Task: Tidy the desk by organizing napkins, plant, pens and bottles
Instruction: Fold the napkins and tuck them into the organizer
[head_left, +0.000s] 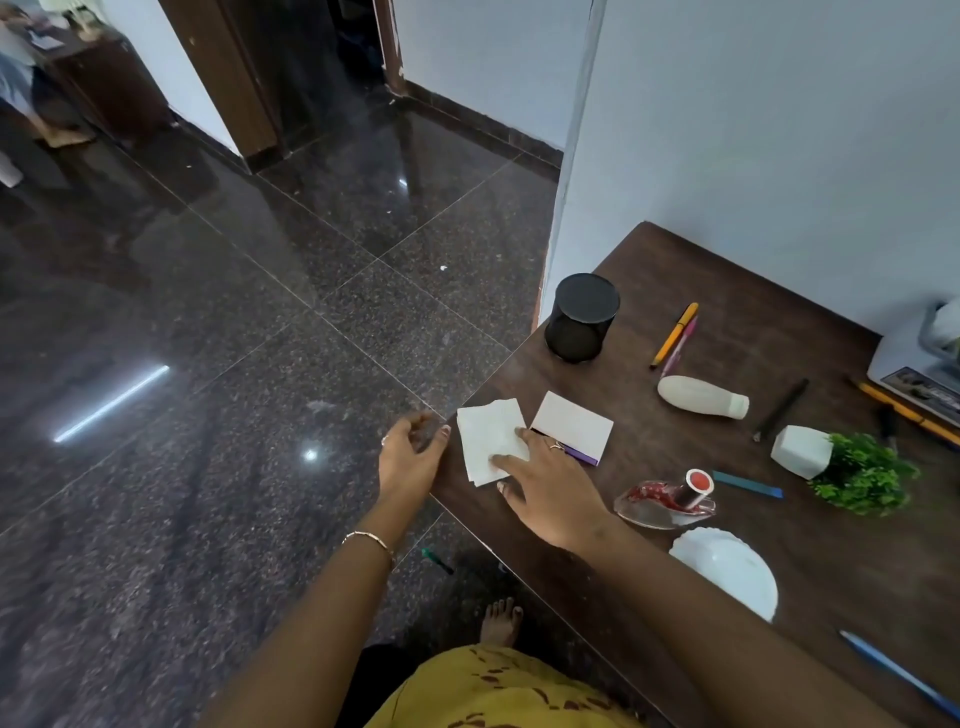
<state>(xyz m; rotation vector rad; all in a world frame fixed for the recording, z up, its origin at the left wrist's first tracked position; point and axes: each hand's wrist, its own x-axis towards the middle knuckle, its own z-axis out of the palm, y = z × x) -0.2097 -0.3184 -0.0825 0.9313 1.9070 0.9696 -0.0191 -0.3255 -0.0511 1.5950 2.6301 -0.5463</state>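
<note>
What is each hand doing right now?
Left hand: open, holding nothing.
Right hand: open, straight fingers pressing the napkins.

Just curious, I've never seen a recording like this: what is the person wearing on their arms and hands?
Both forearms are bare; no sleeves show. The left hand wears a small ring, and a thin gold-coloured bangle circles its wrist. The right hand wears a metal ring. No gloves or watch.
</note>
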